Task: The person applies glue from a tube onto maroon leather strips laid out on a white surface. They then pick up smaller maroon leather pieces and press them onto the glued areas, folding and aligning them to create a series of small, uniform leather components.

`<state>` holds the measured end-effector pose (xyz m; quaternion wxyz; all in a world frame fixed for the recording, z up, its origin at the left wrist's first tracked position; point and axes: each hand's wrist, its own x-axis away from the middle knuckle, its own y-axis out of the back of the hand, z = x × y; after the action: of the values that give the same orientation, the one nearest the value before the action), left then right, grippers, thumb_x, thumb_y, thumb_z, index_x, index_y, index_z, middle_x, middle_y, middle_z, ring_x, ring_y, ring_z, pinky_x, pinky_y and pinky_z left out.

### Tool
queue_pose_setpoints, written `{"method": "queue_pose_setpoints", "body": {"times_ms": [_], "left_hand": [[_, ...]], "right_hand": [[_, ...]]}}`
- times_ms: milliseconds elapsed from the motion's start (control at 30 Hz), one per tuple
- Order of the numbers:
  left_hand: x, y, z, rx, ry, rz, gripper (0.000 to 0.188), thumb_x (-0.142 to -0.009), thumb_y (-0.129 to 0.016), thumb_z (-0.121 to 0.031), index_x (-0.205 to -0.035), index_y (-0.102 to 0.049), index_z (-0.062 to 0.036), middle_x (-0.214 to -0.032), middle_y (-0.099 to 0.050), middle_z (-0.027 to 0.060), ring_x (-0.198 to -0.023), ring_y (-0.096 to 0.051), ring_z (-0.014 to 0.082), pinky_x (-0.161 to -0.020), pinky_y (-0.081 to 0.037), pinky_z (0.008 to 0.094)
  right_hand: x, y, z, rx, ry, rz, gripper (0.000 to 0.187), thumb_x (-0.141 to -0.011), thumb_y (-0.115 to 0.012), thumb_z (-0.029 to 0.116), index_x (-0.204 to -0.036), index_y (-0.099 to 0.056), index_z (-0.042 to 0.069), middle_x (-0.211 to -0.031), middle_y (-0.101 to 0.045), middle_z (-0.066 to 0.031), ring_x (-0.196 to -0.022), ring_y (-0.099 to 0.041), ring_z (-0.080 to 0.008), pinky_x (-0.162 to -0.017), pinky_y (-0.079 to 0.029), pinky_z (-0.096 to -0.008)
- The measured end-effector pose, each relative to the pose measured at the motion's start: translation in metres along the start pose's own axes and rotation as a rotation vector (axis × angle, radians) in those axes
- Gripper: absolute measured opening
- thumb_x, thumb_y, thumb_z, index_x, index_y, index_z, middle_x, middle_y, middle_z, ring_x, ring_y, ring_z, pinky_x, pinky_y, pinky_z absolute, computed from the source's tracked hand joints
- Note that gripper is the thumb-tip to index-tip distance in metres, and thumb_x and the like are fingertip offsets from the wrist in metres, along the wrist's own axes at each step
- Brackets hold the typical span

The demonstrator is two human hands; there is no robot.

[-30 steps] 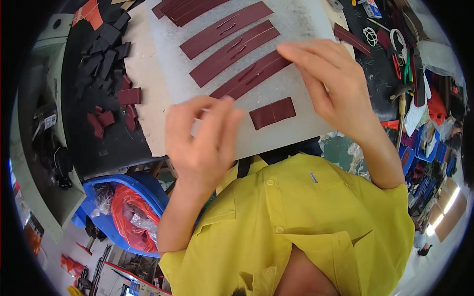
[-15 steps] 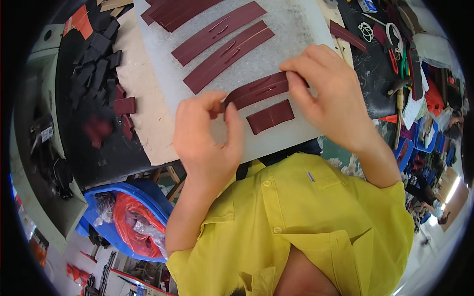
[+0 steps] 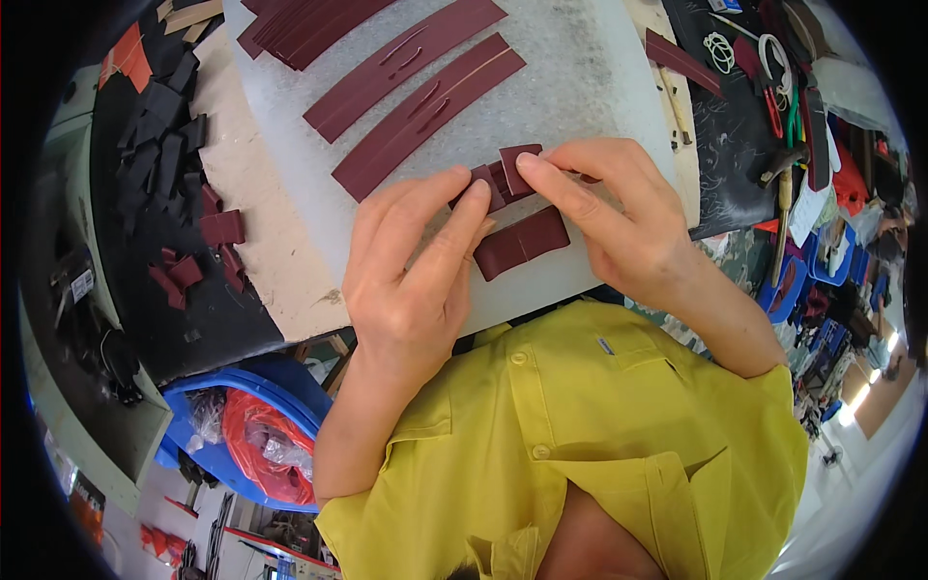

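Note:
A maroon leather-like strip [image 3: 520,174] is bent between my two hands, both its ends turned inward over its middle. My left hand [image 3: 406,256] pinches the left end with thumb and fingers. At the other end, my right hand [image 3: 623,198] grips the upturned flap with its thumb on top. Just nearer to me lies a folded maroon piece [image 3: 524,244], flat, with a line across its middle. Two slit maroon strips, a nearer one [image 3: 430,116] and a farther one [image 3: 406,70], lie beyond my hands.
A stack of maroon strips [image 3: 314,34] lies at the far left of the pale board [image 3: 580,72]. Black folded pieces [image 3: 155,135] and small maroon ones [image 3: 222,227] pile up left. Rightward are another strip [image 3: 681,63], cords and a hammer [image 3: 783,166]. A blue bin [image 3: 242,377] stands below the table.
The strip was stretched in a shallow arc between my hands; now its ends are folded inward. My hands have come closer together. The view has shifted slightly.

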<state>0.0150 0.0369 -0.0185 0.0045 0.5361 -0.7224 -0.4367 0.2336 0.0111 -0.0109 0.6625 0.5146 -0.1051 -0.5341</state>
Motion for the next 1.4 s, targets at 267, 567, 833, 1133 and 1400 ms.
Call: {"method": "queue_pose_setpoints", "body": {"times_ms": [267, 567, 833, 1133, 1400], "left_hand": [[-0.001, -0.001, -0.001, -0.034, -0.014, 0.009, 0.035, -0.065, -0.08, 0.003, -0.1, -0.075, 0.0024, -0.105, -0.07, 0.0124, -0.091, -0.066, 0.0291, -0.075, -0.054, 0.0369], [-0.002, -0.004, -0.003, -0.054, -0.022, 0.018, 0.036, -0.065, -0.079, 0.004, -0.1, -0.074, 0.004, -0.106, -0.07, 0.0127, -0.093, -0.066, 0.0289, -0.075, -0.055, 0.0358], [-0.001, 0.01, -0.017, -0.332, -0.082, 0.262, 0.031, -0.076, -0.071, 0.001, -0.107, -0.071, 0.0077, -0.117, -0.067, 0.0123, -0.104, -0.064, 0.0283, -0.085, -0.052, 0.0395], [-0.031, 0.04, 0.0, -0.223, -0.037, 0.214, 0.041, -0.07, -0.067, 0.004, -0.107, -0.077, -0.0107, -0.103, -0.066, 0.0101, -0.097, -0.062, 0.0298, -0.085, -0.047, 0.0405], [-0.014, 0.033, 0.011, -0.37, 0.086, 0.082, 0.021, -0.092, -0.075, -0.013, -0.108, -0.075, 0.0, -0.097, -0.065, 0.018, -0.088, -0.06, 0.0321, -0.082, -0.051, 0.0411]], "right_hand": [[-0.001, 0.002, 0.002, 0.032, 0.03, 0.065, 0.049, -0.071, -0.063, 0.005, -0.119, -0.067, -0.005, -0.11, -0.064, -0.0123, -0.097, -0.061, -0.0293, -0.083, -0.054, -0.0373], [0.005, 0.001, 0.0, 0.112, 0.062, 0.086, 0.051, -0.072, -0.063, 0.008, -0.121, -0.067, -0.005, -0.115, -0.063, -0.0098, -0.1, -0.06, -0.0268, -0.084, -0.052, -0.0365], [-0.009, 0.003, 0.012, 0.239, 0.062, 0.136, 0.035, -0.067, -0.069, 0.011, -0.099, -0.071, -0.001, -0.107, -0.063, -0.0063, -0.092, -0.058, -0.0228, -0.075, -0.046, -0.0342], [-0.055, 0.026, -0.009, 0.024, -0.054, 0.202, 0.021, -0.064, -0.072, 0.011, -0.085, -0.071, 0.009, -0.094, -0.064, -0.0069, -0.094, -0.06, -0.0261, -0.083, -0.046, -0.0393], [-0.05, -0.043, -0.052, 0.174, 0.006, -0.203, 0.012, -0.078, -0.063, 0.017, -0.083, -0.062, 0.006, -0.085, -0.056, -0.0053, -0.089, -0.055, -0.025, -0.079, -0.043, -0.0398]]}}
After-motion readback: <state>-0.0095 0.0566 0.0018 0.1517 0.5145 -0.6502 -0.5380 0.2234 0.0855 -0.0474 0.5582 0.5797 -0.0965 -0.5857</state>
